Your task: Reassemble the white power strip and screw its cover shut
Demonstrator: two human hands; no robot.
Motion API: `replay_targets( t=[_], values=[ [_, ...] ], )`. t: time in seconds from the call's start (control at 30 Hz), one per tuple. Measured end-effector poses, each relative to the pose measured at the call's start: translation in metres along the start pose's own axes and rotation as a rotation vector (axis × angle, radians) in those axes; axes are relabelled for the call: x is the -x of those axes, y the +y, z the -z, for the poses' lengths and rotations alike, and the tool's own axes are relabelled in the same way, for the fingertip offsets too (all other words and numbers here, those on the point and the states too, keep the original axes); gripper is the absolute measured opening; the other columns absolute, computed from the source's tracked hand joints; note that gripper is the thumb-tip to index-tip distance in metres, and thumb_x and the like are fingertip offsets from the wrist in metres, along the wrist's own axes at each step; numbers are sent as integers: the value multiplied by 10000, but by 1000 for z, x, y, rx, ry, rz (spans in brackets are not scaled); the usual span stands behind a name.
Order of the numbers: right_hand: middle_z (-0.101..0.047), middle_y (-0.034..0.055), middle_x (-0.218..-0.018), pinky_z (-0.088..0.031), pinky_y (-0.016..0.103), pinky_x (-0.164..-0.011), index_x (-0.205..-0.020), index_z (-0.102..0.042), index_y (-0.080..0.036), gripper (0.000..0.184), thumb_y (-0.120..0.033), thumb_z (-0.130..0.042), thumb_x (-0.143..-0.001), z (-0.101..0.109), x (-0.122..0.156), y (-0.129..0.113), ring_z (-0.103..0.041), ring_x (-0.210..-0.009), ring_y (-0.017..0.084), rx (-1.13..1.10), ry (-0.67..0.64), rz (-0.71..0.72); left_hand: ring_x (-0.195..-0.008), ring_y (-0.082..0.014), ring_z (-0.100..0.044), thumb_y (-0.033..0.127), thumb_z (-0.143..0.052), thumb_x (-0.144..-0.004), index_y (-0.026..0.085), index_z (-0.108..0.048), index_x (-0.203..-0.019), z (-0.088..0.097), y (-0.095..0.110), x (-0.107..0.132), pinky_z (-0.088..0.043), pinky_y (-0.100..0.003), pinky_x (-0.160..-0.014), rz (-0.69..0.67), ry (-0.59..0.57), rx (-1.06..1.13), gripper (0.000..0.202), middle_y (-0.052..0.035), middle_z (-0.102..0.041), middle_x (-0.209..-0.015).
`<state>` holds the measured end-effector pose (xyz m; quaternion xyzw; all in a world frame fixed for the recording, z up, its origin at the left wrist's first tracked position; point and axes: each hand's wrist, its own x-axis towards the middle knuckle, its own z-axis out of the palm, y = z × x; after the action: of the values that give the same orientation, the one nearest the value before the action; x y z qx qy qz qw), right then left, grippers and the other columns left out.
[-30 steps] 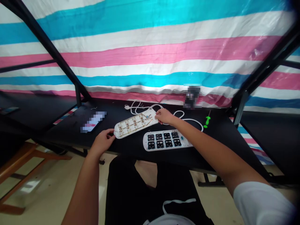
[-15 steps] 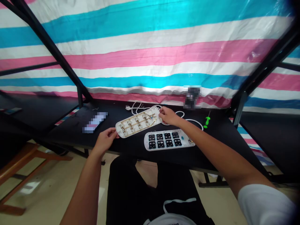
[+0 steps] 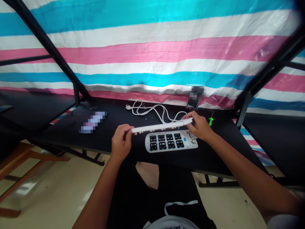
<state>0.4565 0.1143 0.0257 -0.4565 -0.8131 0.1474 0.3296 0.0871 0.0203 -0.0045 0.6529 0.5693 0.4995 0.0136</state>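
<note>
Between my two hands a white power strip half is held edge-on, its inner parts facing down. My left hand pinches its left end, and my right hand grips the right end. Just below it lies the other power strip half, open side up, with two rows of black socket inserts. A gap of table shows between the halves at the left; at the right my right hand overlaps the lower half's end. The white power cord is looped behind, its plug at the left.
All this is on a black table. A green-handled screwdriver lies at the right. A phone leans at the back against the striped sheet. A blurred-out flat object lies at the left.
The held half has been lifted and turned from face-up to edge-on, and moved right over the other half. My left hand moved right and now pinches its end; my right hand shifted right.
</note>
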Motion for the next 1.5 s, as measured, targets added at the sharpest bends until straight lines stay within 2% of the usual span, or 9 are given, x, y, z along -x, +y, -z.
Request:
replay_targets(
  t=[0.2, 0.43, 0.57, 0.73, 1.0, 1.13, 1.2, 1.3, 1.5],
  values=[
    [-787, 110, -1130, -570, 387, -941, -1086, -687, -216, 242, -207, -529, -903, 3, 32, 16, -751, -1042, 263, 93, -23, 149, -1026, -190, -696, 194, -506, -1055, 208, -689, -1120, -18, 13, 16, -575, -346, -918, -227, 3, -34, 195, -83, -715, -1087],
    [-810, 84, -1083, -629, 365, -866, -1107, -698, -217, 208, -174, -575, -945, 5, 44, 37, -787, -977, 239, 154, 181, 334, -1000, -166, -694, 57, -584, -994, 186, -691, -1127, -31, 12, 24, -584, -300, -878, -346, 112, -14, 214, -74, -697, -1081],
    [-813, 78, -1070, -636, 343, -853, -1107, -678, -216, 199, -130, -612, -939, 10, 53, 42, -793, -953, 223, 224, 225, 427, -1027, -160, -689, 4, -596, -970, 180, -677, -1150, -33, 12, 29, -582, -282, -888, -380, 69, -18, 265, -79, -685, -1107],
    [-795, 48, -937, -630, 328, -750, -1089, -668, -212, 135, -196, -636, -959, 11, 66, 39, -783, -800, 202, 261, 208, 240, -1073, -167, -682, -24, -607, -958, 183, -668, -1177, -31, 10, 37, -585, -297, -933, -398, 21, -29, 307, -89, -679, -1146],
    [-793, 48, -1000, -604, 335, -823, -1100, -646, -241, 131, -312, -587, -1008, 23, 62, 27, -774, -887, 206, 63, 158, -51, -1078, -173, -693, -20, -638, -951, 186, -682, -1189, -27, 6, 46, -590, -302, -959, -386, -15, -54, 317, -86, -687, -1160],
    [-788, 75, -1014, -586, 346, -841, -1109, -669, -217, 216, -356, -633, -947, 28, 19, 56, -759, -928, 236, 153, 227, -307, -1068, -173, -696, -15, -647, -950, 186, -688, -1172, -27, 4, 46, -594, -304, -957, -376, -30, -44, 302, -84, -689, -1152],
    [-784, 111, -1130, -569, 378, -947, -1213, -649, -183, 348, -359, -662, -914, 27, -12, 80, -754, -971, 247, 194, 231, -441, -1065, -173, -694, -13, -655, -947, 188, -690, -1167, -28, 3, 46, -596, -306, -953, -376, -29, -42, 300, -84, -689, -1147],
    [-774, 183, -1185, -565, 446, -968, -1304, -616, -120, 560, -426, -741, -851, 22, -54, 116, -748, -1040, 314, 207, 186, -540, -1063, -169, -691, -16, -664, -944, 186, -689, -1164, -29, 3, 46, -597, -303, -948, -383, -24, -39, 300, -87, -688, -1148],
    [-800, 142, -1099, -574, 427, -945, -1121, -709, -152, 372, -353, -769, -813, 12, -88, 151, -757, -1040, 309, 214, 106, -605, -1064, -166, -690, -12, -657, -950, 192, -691, -1152, -29, 4, 48, -594, -299, -946, -349, -33, -5, 290, -84, -683, -1150]
  ],
)
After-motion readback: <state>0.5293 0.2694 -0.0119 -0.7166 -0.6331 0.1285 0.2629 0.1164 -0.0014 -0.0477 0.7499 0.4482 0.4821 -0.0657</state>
